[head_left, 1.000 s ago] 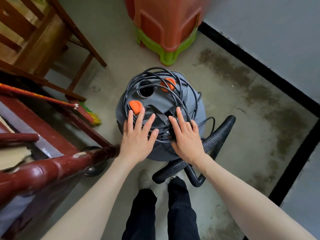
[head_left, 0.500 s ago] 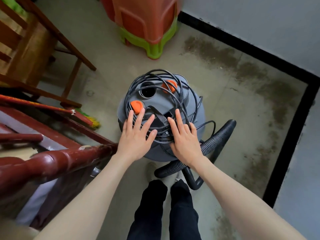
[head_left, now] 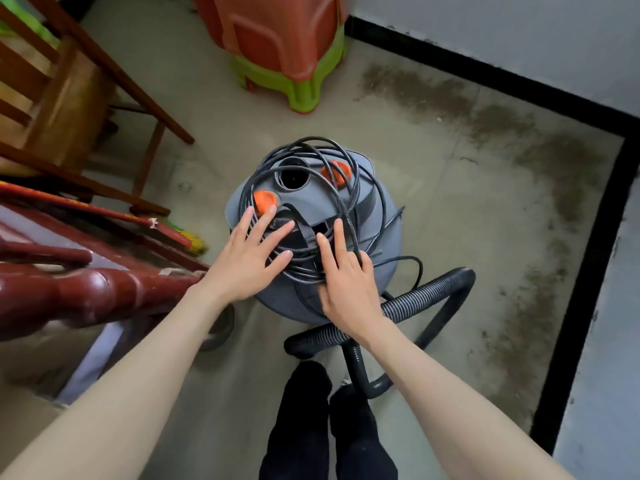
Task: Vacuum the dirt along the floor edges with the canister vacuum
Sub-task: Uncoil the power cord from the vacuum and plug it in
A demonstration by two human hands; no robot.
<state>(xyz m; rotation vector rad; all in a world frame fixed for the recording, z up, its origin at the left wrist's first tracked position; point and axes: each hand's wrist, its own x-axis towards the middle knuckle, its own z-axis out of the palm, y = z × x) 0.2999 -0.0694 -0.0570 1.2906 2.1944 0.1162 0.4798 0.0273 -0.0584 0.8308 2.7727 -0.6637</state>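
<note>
A grey canister vacuum (head_left: 374,202) with orange clips stands on the floor in front of me, its black power cord (head_left: 346,188) coiled loosely over the lid. My left hand (head_left: 247,256) lies flat on the lid's left side, fingers spread. My right hand (head_left: 346,278) rests with straight fingers on the cord coil at the lid's near right. The black ribbed hose (head_left: 415,299) curves on the floor behind my right wrist. A band of dark dirt (head_left: 540,188) runs along the black baseboard at the right and far walls.
Stacked orange and green plastic stools (head_left: 287,60) stand at the far wall. A wooden chair (head_left: 69,98) and a broom (head_left: 104,216) are on the left. A dark red turned rail (head_left: 86,296) crosses the near left. My dark-trousered legs (head_left: 329,427) are below.
The view shifted, bringing the corner of the room into sight. Both hands stay flat on the vacuum lid; the left hand's fingers now lie nearer the orange clip.
</note>
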